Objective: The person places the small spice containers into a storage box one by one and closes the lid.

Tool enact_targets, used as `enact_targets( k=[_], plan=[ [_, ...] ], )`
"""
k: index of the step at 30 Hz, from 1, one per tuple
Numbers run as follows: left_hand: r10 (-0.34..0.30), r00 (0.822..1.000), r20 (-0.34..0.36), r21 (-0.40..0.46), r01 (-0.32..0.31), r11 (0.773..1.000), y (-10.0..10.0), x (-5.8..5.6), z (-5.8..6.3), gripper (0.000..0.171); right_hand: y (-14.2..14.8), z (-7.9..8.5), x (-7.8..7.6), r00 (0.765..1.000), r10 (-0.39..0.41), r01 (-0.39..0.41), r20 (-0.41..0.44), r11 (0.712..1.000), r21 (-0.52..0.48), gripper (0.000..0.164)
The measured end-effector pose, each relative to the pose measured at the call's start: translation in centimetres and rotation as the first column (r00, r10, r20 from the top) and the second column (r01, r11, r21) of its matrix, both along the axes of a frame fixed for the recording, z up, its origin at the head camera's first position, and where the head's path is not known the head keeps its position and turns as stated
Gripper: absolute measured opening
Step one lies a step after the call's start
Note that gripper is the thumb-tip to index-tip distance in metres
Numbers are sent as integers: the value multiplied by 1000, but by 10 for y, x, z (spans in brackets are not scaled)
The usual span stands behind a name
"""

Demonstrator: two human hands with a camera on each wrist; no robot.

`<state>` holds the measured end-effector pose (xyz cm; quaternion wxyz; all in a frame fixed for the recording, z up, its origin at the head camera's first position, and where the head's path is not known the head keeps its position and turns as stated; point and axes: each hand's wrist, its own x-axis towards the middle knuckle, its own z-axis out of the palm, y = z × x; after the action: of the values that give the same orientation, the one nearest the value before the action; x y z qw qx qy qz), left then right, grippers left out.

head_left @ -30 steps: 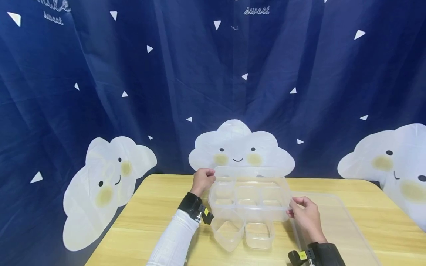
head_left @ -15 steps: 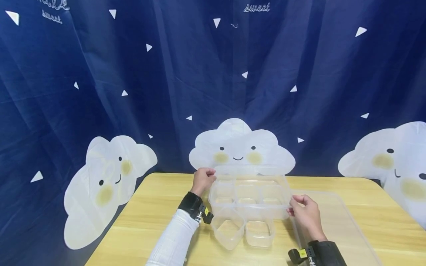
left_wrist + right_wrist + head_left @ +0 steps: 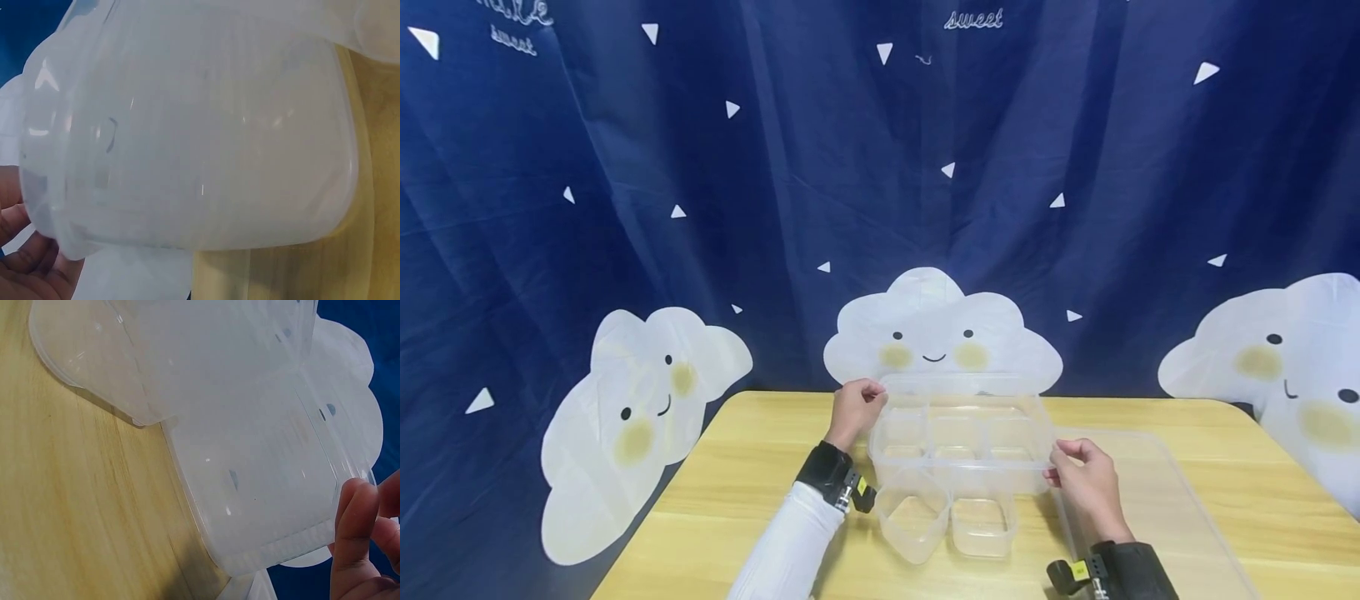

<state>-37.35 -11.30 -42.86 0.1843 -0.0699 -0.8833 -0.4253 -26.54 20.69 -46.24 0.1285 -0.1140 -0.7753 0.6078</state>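
Holding a clear box point(image 3: 962, 432) rim up, lengthwise from left hand point(image 3: 855, 411) to right hand point(image 3: 1088, 485), in 2 nearly closed pinches.

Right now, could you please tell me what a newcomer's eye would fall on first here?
Probably the smiling middle cloud on the blue curtain behind the table. Next, the clear box in front of that cloud, pinched at its left by the left hand and at its right by the right hand.
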Motion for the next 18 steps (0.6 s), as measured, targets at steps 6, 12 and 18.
enact_targets(
  k=[6,12,18],
  plan=[
    [-46,997,-68,-49,42,998,-4,12,2,6,0,1,0,1000,0,0,-3,1000,8,30],
    [-105,971,-213,-159,72,985,-6,28,6,8,2,1,-1,1000,1,-1,2,1000,12,30],
    [-141,967,-214,-247,87,965,-13,47,10,13,1,0,0,1000,8,-8,10,1000,8,30]
  ],
)
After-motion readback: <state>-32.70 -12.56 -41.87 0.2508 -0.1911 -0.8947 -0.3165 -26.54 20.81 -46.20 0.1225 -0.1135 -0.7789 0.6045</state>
